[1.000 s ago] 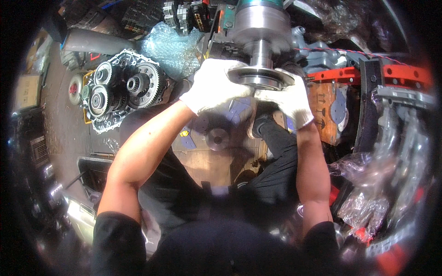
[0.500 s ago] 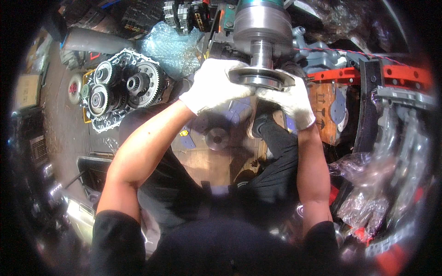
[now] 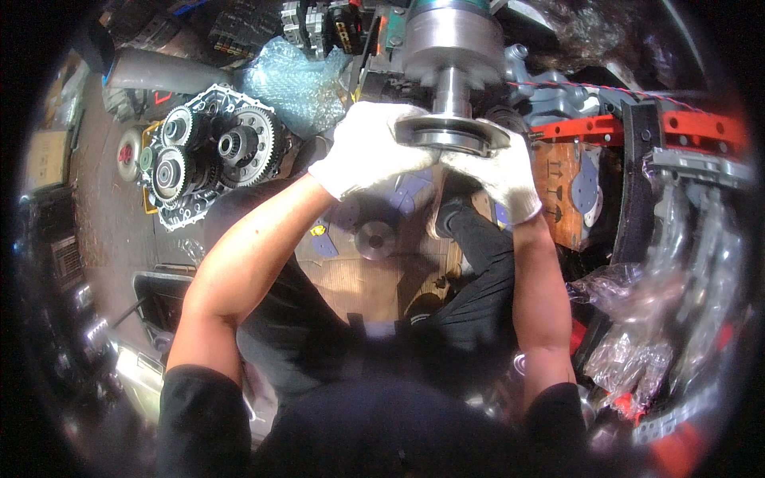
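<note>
Both of my hands wear white gloves and are closed on opposite sides of a round flanged metal disc (image 3: pixel 451 137). My left hand (image 3: pixel 368 151) grips its left rim, with the fingertips partly hidden. At the right rim, my right hand (image 3: pixel 500 169) curls around from the side and below. A bright steel shaft (image 3: pixel 452 95) runs from the disc up to a large cylindrical metal chuck (image 3: pixel 453 49). Streaks and a jagged lower edge blur the chuck, as if it is turning. The far end of the chuck meets a green part at the top edge.
An opened gear housing (image 3: pixel 219 151) with several toothed gears lies at the left, beside bubble wrap (image 3: pixel 293 84). To the right are a red metal beam (image 3: pixel 586 129) and plastic-wrapped grey parts (image 3: pixel 685 239). Cardboard (image 3: pixel 358 287) and a small metal disc (image 3: pixel 374 240) lie below, between my legs.
My hands keep the same hold on the flanged disc, with the right wrist shifted very slightly left. The blurred lower edge of the chuck looks more jagged now.
</note>
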